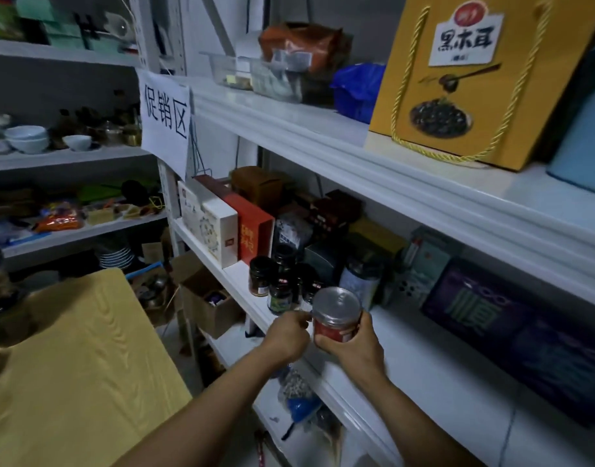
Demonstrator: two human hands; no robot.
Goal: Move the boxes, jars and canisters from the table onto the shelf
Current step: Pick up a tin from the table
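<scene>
My right hand [351, 343] grips a small canister [336, 313] with a silver lid and red label, held at the front edge of the white middle shelf [407, 345]. My left hand [287, 333] is closed beside it, fingertips pinching near the canister's lid rim. Just behind stand several dark jars [277, 278] and a taller canister [361, 281]. White and red boxes [228, 227] stand upright further left on the same shelf. The yellow wooden table [73, 375] lies at lower left, its visible top bare.
A dark purple flat box [525, 335] leans at the shelf's back right. A yellow gift bag [474, 79] stands on the upper shelf. A paper sign [164, 119] hangs from the post. An open cardboard box [205, 298] sits on the floor between table and shelf.
</scene>
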